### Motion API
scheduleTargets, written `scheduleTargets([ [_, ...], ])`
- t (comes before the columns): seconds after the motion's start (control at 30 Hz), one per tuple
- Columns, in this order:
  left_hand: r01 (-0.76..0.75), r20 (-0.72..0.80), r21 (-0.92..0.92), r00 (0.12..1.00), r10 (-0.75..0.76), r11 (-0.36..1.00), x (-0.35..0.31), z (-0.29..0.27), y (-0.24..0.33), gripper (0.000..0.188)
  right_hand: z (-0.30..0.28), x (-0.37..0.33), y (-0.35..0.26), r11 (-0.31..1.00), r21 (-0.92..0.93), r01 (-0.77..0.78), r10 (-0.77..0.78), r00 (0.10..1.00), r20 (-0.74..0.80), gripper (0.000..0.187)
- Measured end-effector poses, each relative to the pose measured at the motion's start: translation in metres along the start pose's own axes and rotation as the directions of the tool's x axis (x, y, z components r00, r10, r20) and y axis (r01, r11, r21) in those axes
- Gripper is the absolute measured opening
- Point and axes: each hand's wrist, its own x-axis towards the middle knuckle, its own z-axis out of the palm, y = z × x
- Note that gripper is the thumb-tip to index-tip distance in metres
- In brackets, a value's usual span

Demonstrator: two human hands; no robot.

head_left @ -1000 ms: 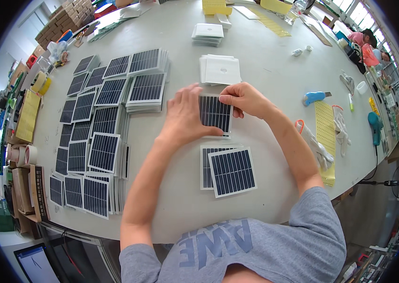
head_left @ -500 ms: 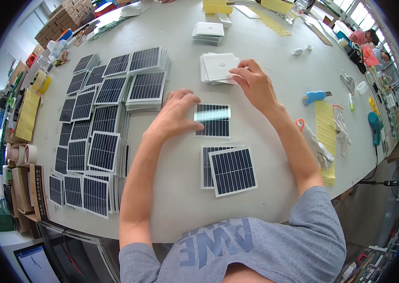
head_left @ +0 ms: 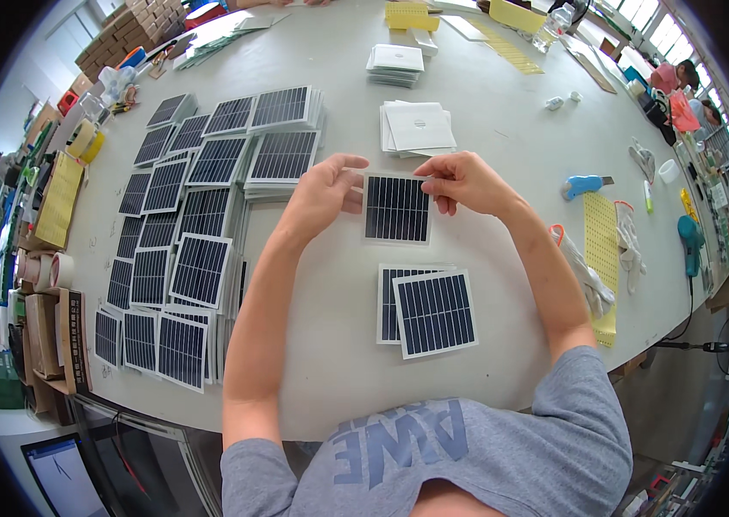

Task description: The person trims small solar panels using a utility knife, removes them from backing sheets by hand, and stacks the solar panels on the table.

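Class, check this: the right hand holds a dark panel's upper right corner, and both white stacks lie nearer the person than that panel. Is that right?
Not quite: the head view shows both white stacks lying farther from the person than that dark panel. The right hand does hold the panel's upper right corner.

Dark square white-edged solar panel (head_left: 397, 209) between bare left hand (head_left: 327, 196) and right hand (head_left: 465, 183), overlapping dark square panels (head_left: 435, 314) before it, stack of white square plates (head_left: 420, 127) behind, stacked dark square panels (head_left: 201, 270) left, blue-handled knife (head_left: 584, 185) right, on pale grey tabletop (head_left: 502, 366)
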Motion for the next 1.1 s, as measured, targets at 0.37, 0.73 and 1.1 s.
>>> scheduleTargets([
  [0.37, 0.171, 0.262, -0.554, 0.965, -0.025, 0.815, -0.003, 0.01, -0.002, 0.04, -0.01, -0.006, -0.015, 0.974, 0.181, 0.139, -0.113, 0.983, -0.142, 0.015],
  [0.73, 0.075, 0.149, -0.313, 0.988, -0.029, 0.947, 0.004, 0.021, -0.012, 0.034, -0.026, 0.003, 0.003, 0.802, -0.381, 0.46, -0.594, 0.543, -0.594, 0.015],
  [1.1, 0.011, 0.075, -0.189, 0.997, 0.003, 0.982, 0.004, 0.024, -0.018, 0.033, 0.002, 0.041, 0.042, 0.599, -0.801, 0.011, -0.5, 0.786, -0.363, 0.066],
])
